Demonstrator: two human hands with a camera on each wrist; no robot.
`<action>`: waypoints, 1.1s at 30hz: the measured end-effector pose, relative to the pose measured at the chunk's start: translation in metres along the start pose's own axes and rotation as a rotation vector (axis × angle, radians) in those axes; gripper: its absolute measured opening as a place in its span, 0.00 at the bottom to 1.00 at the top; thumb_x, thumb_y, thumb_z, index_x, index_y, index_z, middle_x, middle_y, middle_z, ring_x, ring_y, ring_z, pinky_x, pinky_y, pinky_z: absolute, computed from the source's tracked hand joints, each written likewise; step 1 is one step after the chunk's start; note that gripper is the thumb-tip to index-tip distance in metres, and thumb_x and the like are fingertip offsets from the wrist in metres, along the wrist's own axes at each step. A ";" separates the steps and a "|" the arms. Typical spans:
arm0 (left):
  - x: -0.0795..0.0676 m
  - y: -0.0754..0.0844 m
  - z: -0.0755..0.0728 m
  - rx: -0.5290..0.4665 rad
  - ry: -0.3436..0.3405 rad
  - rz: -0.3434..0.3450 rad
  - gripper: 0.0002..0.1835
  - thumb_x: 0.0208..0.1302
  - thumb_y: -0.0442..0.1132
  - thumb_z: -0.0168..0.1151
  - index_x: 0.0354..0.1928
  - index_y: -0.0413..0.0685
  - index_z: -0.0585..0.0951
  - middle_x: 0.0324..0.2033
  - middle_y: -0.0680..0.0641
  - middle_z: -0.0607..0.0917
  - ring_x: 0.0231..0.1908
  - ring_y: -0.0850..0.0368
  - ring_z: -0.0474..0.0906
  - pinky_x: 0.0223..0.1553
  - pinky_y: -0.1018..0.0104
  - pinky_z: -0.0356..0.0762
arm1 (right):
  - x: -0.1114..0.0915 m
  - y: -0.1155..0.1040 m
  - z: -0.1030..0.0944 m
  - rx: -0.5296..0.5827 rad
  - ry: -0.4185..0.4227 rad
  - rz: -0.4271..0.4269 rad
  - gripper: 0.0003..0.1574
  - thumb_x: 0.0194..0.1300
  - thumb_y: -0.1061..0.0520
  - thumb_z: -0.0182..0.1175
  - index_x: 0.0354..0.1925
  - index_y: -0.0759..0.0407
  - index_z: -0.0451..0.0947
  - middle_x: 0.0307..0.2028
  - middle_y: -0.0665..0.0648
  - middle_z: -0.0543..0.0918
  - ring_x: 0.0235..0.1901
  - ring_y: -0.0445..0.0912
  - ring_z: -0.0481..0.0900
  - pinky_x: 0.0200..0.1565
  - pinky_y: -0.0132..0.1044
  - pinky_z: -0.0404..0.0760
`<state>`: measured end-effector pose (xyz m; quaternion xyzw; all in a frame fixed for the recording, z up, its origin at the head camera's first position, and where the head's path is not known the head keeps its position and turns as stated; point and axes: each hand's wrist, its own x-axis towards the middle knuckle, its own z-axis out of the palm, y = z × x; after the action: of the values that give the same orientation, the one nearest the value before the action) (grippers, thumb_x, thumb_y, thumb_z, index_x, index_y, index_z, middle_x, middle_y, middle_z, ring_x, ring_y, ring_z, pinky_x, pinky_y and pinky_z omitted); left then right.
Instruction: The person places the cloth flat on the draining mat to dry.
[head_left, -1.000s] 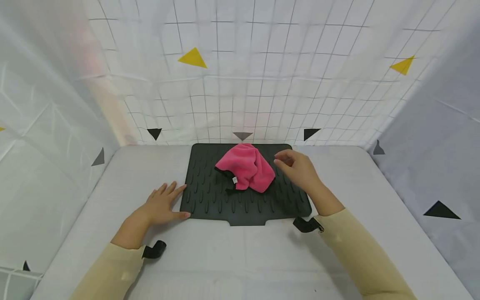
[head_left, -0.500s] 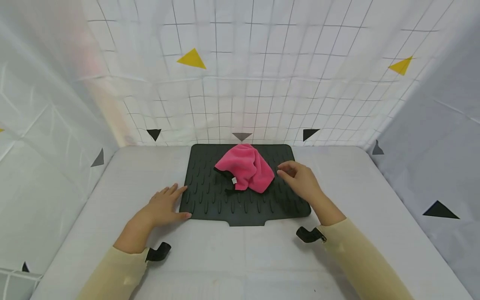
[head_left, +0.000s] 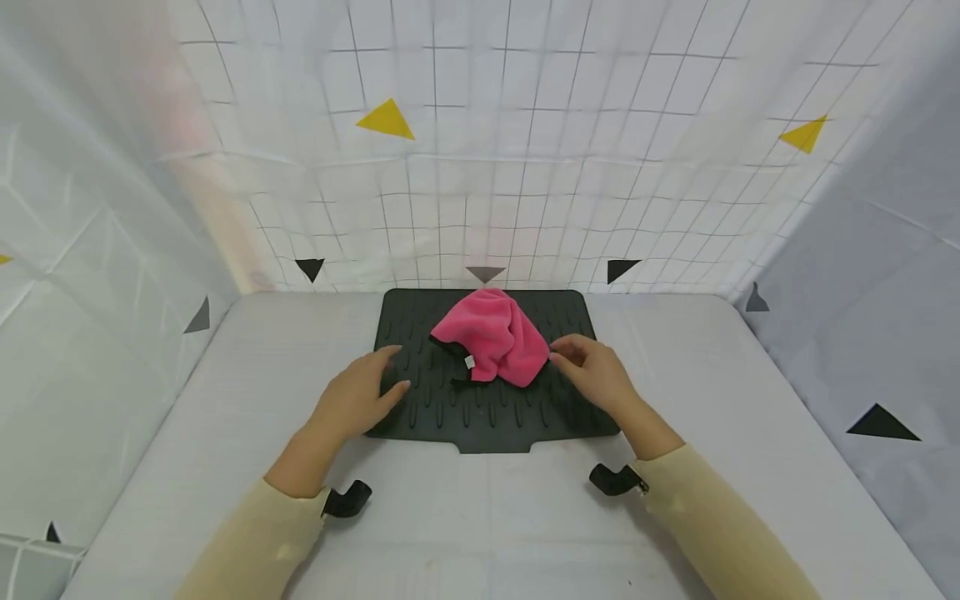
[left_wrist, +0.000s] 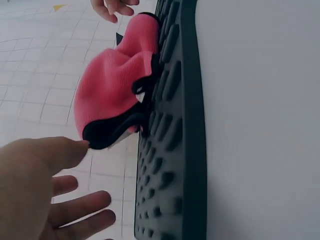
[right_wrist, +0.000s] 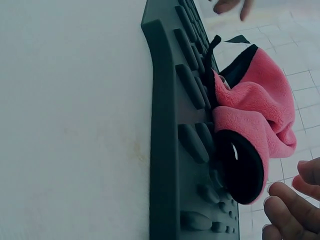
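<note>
A crumpled pink fleecy cloth (head_left: 491, 329) with black edging and a small white tag (head_left: 469, 362) lies on a black ridged mat (head_left: 442, 421). My left hand (head_left: 352, 400) reaches over the mat's left side, thumb and fingers spread apart, a short way from the cloth. At the cloth's right edge is my right hand (head_left: 597, 377), its thumb and forefinger bent toward each other. In the right wrist view, the fingers (right_wrist: 285, 215) come right up beside the cloth's black-lined fold (right_wrist: 240, 165), with nothing gripped between them.
The mat lies on a white-covered table (head_left: 487, 525), its short tab (head_left: 493, 446) toward me. Behind it hangs a white sheet with a grid (head_left: 525, 200) and yellow and black triangles. More white sheeting (head_left: 847, 317) closes off both sides.
My left hand has left the mat's left edge and moved right, over the mat. My right hand has come lower and toward the cloth's right edge. The cloth keeps its place.
</note>
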<state>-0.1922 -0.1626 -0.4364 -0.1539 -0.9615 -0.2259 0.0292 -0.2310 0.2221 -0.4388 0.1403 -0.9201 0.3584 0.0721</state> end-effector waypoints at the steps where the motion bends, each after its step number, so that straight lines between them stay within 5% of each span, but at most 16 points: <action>1: 0.002 0.003 0.001 -0.019 0.021 0.002 0.33 0.70 0.50 0.61 0.72 0.44 0.67 0.55 0.43 0.83 0.54 0.45 0.80 0.50 0.45 0.79 | 0.000 -0.001 0.001 0.005 -0.001 0.000 0.16 0.69 0.52 0.65 0.50 0.59 0.82 0.38 0.56 0.88 0.33 0.48 0.81 0.36 0.42 0.78; 13: 0.028 0.027 0.021 -0.164 0.168 0.010 0.27 0.71 0.47 0.61 0.67 0.48 0.71 0.43 0.50 0.86 0.44 0.55 0.84 0.43 0.54 0.81 | -0.003 -0.005 0.006 -0.025 -0.029 0.048 0.19 0.70 0.50 0.64 0.55 0.57 0.80 0.36 0.56 0.87 0.33 0.48 0.81 0.33 0.41 0.78; 26: 0.048 0.041 0.037 -0.342 0.129 -0.047 0.31 0.73 0.48 0.59 0.74 0.54 0.63 0.46 0.49 0.86 0.44 0.55 0.83 0.45 0.54 0.81 | -0.001 -0.009 0.009 -0.034 -0.189 0.183 0.31 0.72 0.45 0.60 0.67 0.55 0.70 0.41 0.57 0.87 0.33 0.46 0.82 0.36 0.44 0.80; 33: 0.054 0.044 0.040 -0.473 0.093 -0.087 0.33 0.74 0.49 0.57 0.76 0.54 0.60 0.53 0.45 0.80 0.46 0.52 0.80 0.42 0.54 0.79 | 0.003 -0.010 0.014 0.048 -0.233 0.162 0.34 0.72 0.45 0.60 0.69 0.59 0.68 0.36 0.56 0.87 0.35 0.46 0.83 0.40 0.44 0.77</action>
<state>-0.2295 -0.0920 -0.4467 -0.1041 -0.8851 -0.4529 0.0269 -0.2308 0.2051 -0.4416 0.1076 -0.9218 0.3662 -0.0677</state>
